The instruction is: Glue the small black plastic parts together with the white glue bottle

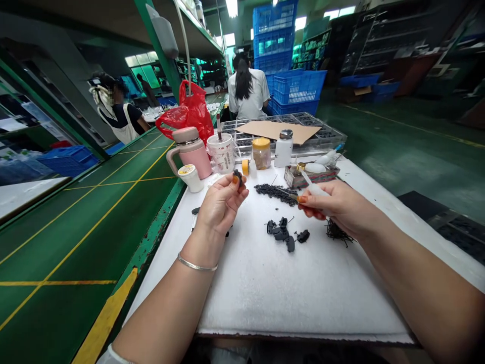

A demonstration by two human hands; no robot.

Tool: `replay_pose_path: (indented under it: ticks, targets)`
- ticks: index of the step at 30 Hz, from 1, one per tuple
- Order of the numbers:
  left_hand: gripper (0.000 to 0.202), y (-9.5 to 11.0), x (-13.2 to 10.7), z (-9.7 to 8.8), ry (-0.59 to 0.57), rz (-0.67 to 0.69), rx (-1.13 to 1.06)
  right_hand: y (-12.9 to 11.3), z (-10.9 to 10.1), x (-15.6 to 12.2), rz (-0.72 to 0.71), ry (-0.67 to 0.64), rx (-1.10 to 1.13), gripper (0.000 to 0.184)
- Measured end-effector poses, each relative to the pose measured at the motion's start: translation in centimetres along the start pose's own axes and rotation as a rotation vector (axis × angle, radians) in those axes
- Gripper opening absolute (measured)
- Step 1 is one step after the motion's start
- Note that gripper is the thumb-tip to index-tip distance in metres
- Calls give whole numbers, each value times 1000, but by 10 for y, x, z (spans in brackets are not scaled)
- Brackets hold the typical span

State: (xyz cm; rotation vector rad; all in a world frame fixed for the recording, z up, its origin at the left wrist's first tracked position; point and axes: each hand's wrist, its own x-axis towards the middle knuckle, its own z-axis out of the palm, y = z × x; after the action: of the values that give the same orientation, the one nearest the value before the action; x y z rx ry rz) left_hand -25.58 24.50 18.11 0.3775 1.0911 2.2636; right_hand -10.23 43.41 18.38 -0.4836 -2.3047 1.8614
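Observation:
My left hand [223, 199] is raised over the left part of the white work surface [303, 298]. Its thumb and fingertips pinch a small black plastic part [238, 177]. My right hand [333, 205] is closed around a white translucent squeeze bottle [317, 190]; a thin pointed tip shows by its fingertips, over a heap of tiny black rings [275, 192]. Between the hands, nearer me, lies a cluster of black plastic parts [281, 231]. A bundle of thin black pins [338, 232] sits under my right hand, partly covered by it.
Behind the hands stand a pink mug [197, 159], a patterned cup [222, 154], a yellow-lidded jar [261, 154], a white bottle [284, 149] and a small box [312, 176]. A green conveyor belt [94, 217] runs along the left. Two co-workers sit farther off, near blue crates [297, 88].

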Motion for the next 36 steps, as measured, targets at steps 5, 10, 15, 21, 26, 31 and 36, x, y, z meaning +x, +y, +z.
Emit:
replay_pose_path:
  ticks: [5,10,15,21,26,31,36]
  targets:
    - [14,-6,-2,-2,-146,-77,15,8,-28,10,-3,161,-726,31]
    - [15,-7,-2,-3,-226,-171,24,20,-38,15,66,156,-931,21]
    - [12,3,-3,-4,-200,-108,-4,23,-16,18,-94,119,-783,21]
    - [4,25,0,-13,-104,51,-66,29,3,20,-130,-66,-858,14]
    - [3,27,0,-13,-55,35,-26,26,-1,19,-104,-100,-933,12]
    - [7,12,-1,-9,-130,-32,15,13,-2,13,-123,73,-735,6]
    - [13,-6,-5,2,-243,-216,42,-2,10,-3,-257,219,-357,14]
